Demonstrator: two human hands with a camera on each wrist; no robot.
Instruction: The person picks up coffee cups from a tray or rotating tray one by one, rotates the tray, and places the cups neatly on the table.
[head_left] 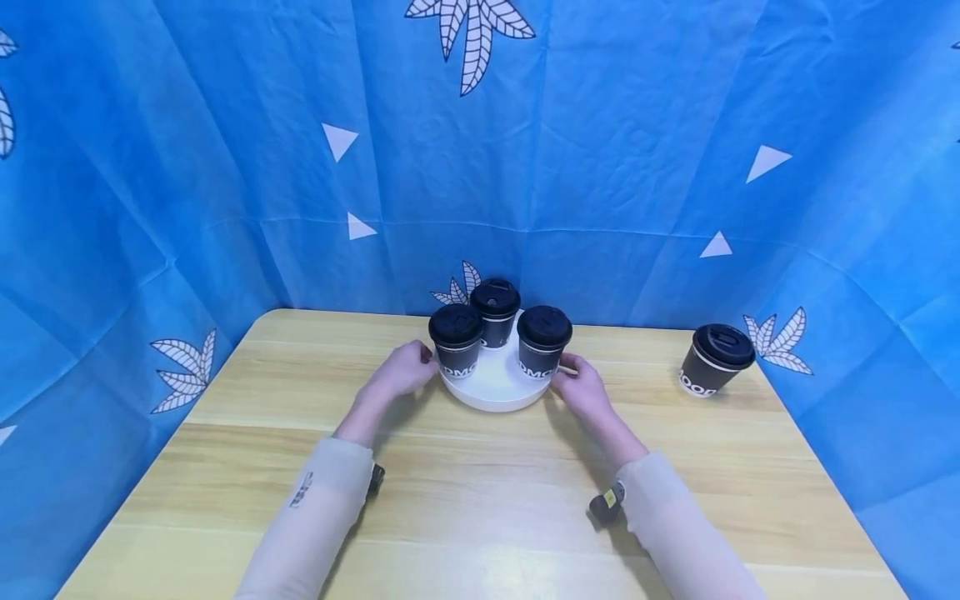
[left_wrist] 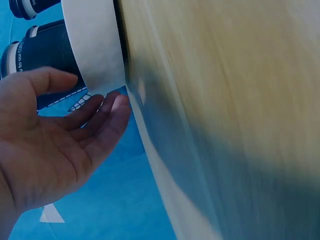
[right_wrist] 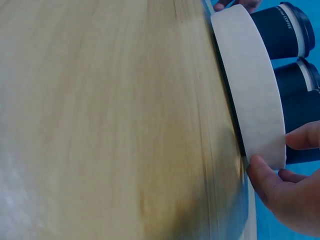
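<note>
Three lidded black paper coffee cups stand on a white round stand [head_left: 491, 406] at the back of the table: a left cup [head_left: 455, 340], a rear cup [head_left: 495, 312] and a right cup [head_left: 543, 340]. At the stand's left edge my left hand [head_left: 408, 367] holds the rim, thumb by the left cup and fingertips at the side wall. Opposite it, my right hand [head_left: 583, 387] grips the right edge. In the right wrist view its thumb [right_wrist: 305, 136] lies at the upper edge, beside a cup, while a fingertip [right_wrist: 259, 165] touches the side wall.
A fourth lidded coffee cup [head_left: 714, 360] stands apart on the right of the wooden table [head_left: 480, 500]. Blue patterned cloth [head_left: 637, 125] hangs right behind the table and along both sides.
</note>
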